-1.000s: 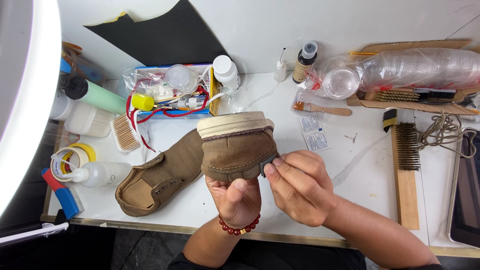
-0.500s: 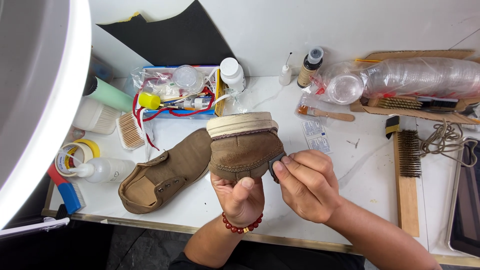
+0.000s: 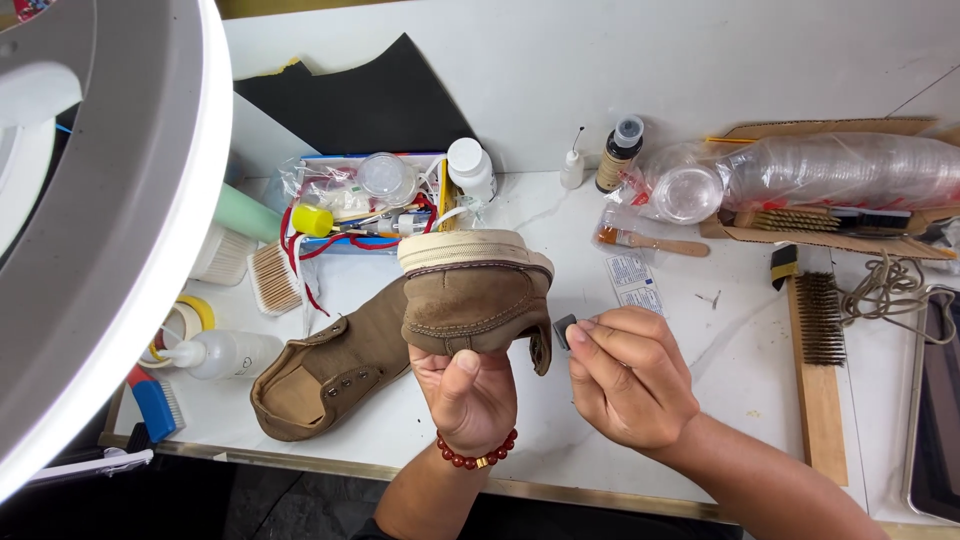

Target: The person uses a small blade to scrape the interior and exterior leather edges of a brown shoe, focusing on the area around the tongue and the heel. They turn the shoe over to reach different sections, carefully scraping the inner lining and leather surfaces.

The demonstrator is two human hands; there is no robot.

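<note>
Since half a second ago the right hand (image 3: 628, 378) has drawn back a little from the shoe's side, so the small dark block (image 3: 564, 330) pinched in its fingertips now sits just off the leather rather than against it; the left hand has barely shifted.

The left hand (image 3: 465, 395) is raised, palm toward the camera, with a red bead bracelet (image 3: 476, 458) at the wrist. Its thumb presses up against the heel end of the held brown shoe (image 3: 478, 295), and its fingers are hidden behind the shoe, closed around it. The shoe is tipped so that its pale sole faces away from the person.

The right hand comes in from the lower right, forearm angled across the table edge. Its fingers are curled tight, and the thumb and forefinger close on the block just right of the shoe.

There are two brown shoes: one held, and the second shoe (image 3: 330, 370) lying on its side on the white table (image 3: 720, 400) just left of the left hand.

Three brushes show: a long wire brush (image 3: 818, 350) right of the right hand, a small paintbrush (image 3: 650, 241) beyond it, and a bristle brush (image 3: 272, 278) beyond the lying shoe.

Bottles number four: a squeeze bottle (image 3: 225, 353) far left, a white jar (image 3: 470, 168), a needle-tip bottle (image 3: 572, 168) and a dark bottle (image 3: 620, 152) beyond the hands.
</note>
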